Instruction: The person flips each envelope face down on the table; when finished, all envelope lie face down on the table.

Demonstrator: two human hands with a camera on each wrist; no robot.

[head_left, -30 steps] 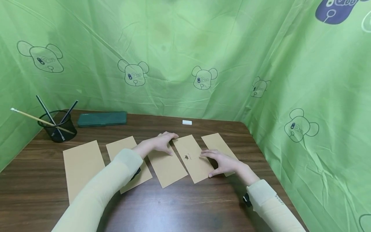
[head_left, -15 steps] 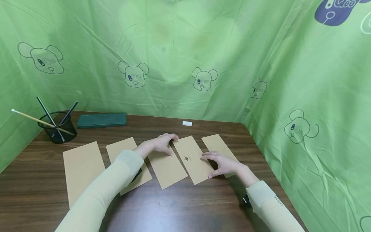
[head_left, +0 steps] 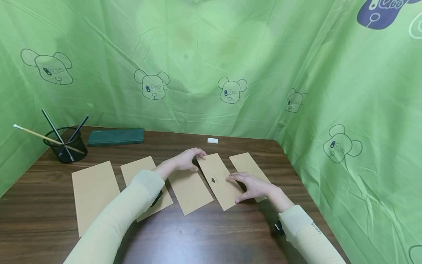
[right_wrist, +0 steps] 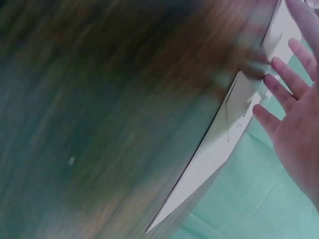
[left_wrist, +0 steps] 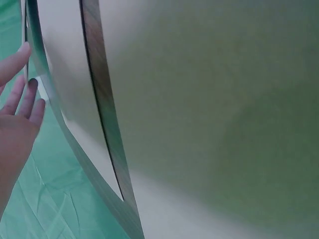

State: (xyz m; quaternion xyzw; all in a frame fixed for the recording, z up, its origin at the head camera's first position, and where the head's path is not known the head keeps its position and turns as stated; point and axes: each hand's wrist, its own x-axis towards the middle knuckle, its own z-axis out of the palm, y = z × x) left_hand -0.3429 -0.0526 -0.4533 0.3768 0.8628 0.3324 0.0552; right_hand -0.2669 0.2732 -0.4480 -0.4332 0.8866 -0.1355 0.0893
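Left hand (head_left: pixel 186 160): centre of the frame; thumb and fingers pinch the upper left corner of the printed piece (head_left: pixel 220 189), whose thin edge shows in the left wrist view.
Right hand (head_left: pixel 252 184): right of centre; fingers parted, gripping nothing, tips at the printed piece's right side; firm contact cannot be told.
Printed piece: between the 2 hands, slanted, 4th from left; bears 1 small dark crown-like emblem.
Blank pieces: 4; leftmost piece (head_left: pixel 93 190), 2nd piece (head_left: pixel 135 167), 3rd piece (head_left: pixel 191 192), rightmost piece (head_left: pixel 248 164).
Done: 5 pieces in 1 slanting row, apart from each other; by judgement, mostly laid out.
Left: printed piece not yet released; its place in the row seems unsettled.
Stock: kraft-brown, matt, smooth, straight-edged rectangles; card, envelope or booklet, cannot tell.
Table (head_left: pixel 211 238): dark wood grain, glossy at lower centre.
White block (head_left: pixel 212 140): small, oblong, beyond the row.
Case (head_left: pixel 116 137): dark green, long, flat, upper left of the table.
Cup (head_left: pixel 67 156): black mesh, round, far left; 3 slender sticks lean in it.
Curtain (head_left: pixel 194 55): green, creased cloth, outlined bear heads, filling the upper frame.
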